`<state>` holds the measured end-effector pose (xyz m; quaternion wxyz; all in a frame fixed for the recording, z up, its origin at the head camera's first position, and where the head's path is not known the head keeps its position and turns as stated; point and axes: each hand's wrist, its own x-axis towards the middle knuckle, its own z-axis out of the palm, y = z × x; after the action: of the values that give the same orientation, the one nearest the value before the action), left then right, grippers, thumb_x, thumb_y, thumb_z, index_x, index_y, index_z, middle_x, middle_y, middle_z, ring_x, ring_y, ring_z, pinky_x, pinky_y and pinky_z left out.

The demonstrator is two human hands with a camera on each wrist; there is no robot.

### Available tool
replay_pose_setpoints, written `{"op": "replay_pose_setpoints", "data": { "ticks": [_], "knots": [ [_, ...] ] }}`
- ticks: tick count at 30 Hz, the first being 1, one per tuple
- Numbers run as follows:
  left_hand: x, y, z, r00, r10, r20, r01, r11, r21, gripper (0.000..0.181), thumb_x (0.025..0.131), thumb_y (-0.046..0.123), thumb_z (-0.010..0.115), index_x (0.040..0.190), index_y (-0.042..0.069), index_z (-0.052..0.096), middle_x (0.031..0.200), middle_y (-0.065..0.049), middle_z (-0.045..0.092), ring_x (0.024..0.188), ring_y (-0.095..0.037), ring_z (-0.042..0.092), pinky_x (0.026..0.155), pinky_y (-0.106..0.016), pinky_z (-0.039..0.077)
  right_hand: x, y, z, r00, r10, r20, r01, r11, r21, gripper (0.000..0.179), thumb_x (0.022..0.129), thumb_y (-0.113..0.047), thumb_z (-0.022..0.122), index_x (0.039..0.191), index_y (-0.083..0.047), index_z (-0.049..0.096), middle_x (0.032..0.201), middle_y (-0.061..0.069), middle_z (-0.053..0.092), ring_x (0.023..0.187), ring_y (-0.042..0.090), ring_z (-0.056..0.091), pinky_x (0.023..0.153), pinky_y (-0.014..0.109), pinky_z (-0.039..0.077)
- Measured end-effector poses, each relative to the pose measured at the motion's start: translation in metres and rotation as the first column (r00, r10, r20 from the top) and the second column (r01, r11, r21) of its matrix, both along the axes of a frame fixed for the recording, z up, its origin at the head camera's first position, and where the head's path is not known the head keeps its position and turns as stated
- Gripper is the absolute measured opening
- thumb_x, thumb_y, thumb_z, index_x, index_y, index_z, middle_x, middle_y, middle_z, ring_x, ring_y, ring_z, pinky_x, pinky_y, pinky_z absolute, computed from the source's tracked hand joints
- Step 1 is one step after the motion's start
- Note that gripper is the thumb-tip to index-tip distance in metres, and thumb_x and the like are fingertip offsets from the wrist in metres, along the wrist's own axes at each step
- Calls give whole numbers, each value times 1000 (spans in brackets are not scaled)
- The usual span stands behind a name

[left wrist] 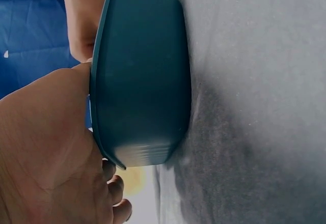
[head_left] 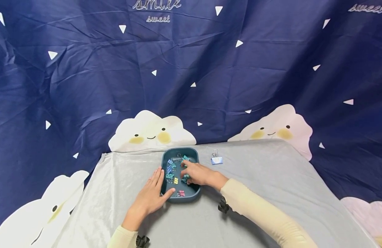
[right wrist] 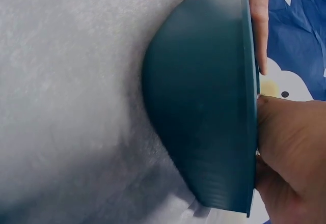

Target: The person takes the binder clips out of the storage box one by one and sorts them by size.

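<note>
In the head view, the left hand (head_left: 150, 195) lies just below and left of centre — fingers straight, aimed up the frame, thumb spread rightward. The right arm (head_left: 262, 210) slants up from the lower right; the right hand (head_left: 197, 173) points left, fingers bent — their grip unclear.

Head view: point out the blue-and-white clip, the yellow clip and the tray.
Blue-and-white clip (head_left: 217, 160), head view: its body.
Yellow clip (head_left: 176, 181), head view: its body.
Tray (head_left: 182, 199), head view: near wall.
</note>
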<state>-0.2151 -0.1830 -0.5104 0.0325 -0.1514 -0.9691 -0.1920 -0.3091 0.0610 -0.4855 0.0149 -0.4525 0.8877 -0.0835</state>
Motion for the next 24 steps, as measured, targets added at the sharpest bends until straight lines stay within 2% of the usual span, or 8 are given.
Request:
{"op": "replay_pose_setpoints", "data": {
  "ticks": [2, 5, 9, 11, 14, 19, 24],
  "knots": [
    [0, 0, -1, 1000, 3, 9, -3, 1000, 3, 95, 105, 62, 55, 167, -4, 25, 177, -22, 21, 163, -42, 24, 130, -61, 29, -1, 2, -1, 1000, -15, 21, 16, 1000, -18, 26, 92, -16, 85, 116, -15, 77, 143, 15, 58, 108, 25, 71, 90, 37, 62],
    [0, -1, -1, 999, 11, 35, -11, 1000, -12, 97, 105, 65, 52, 168, -2, 23, 178, -19, 18, 165, -39, 21, 132, -58, 27, -2, 5, -1, 999, -22, 27, 23, 998, -51, 21, 92, -16, 85, 110, -15, 74, 133, 9, 64, 103, 20, 70, 87, 35, 61],
    [-1, -1, 0, 999, 13, 47, -12, 1000, -19, 97, 105, 64, 53, 169, -1, 21, 179, -18, 15, 166, -38, 19, 133, -58, 26, -5, 9, 0, 999, 18, -44, -22, 995, -97, 11, 93, -16, 84, 102, -16, 79, 114, 2, 72, 99, 16, 70, 85, 33, 62],
    [-1, -1, 0, 999, 14, 42, -13, 1000, -19, 96, 105, 62, 54, 168, -2, 22, 179, -18, 16, 165, -39, 20, 132, -58, 27, -7, 9, 2, 997, 33, -71, -41, 992, -122, 7, 94, -15, 83, 101, -16, 81, 111, 2, 72, 99, 16, 71, 86, 34, 62],
    [-1, -2, 0, 999, 17, 37, -17, 1000, -19, 95, 105, 61, 55, 168, -2, 23, 179, -19, 17, 165, -39, 21, 132, -59, 27, -7, 11, 6, 998, 8, -57, -16, 988, -154, 9, 96, -16, 80, 106, -16, 83, 112, 3, 70, 100, 17, 70, 87, 34, 62],
    [-3, -2, 2, 999, 16, 46, -14, 999, -39, 96, 105, 66, 50, 169, -1, 21, 179, -18, 15, 166, -36, 16, 133, -57, 26, -7, 18, 10, 997, -76, 14, 77, 978, -193, 18, 101, -10, 74, 116, -16, 82, 120, 3, 67, 105, 19, 70, 90, 35, 61],
    [-3, -2, 2, 999, 14, 52, -12, 999, -40, 96, 106, 67, 49, 169, 0, 20, 179, -16, 13, 167, -35, 16, 134, -56, 25, -9, 29, 13, 995, -103, -3, 98, 953, -286, 18, 98, -7, 76, 112, -16, 83, 117, 0, 70, 103, 18, 71, 87, 33, 61]
  ]
}}
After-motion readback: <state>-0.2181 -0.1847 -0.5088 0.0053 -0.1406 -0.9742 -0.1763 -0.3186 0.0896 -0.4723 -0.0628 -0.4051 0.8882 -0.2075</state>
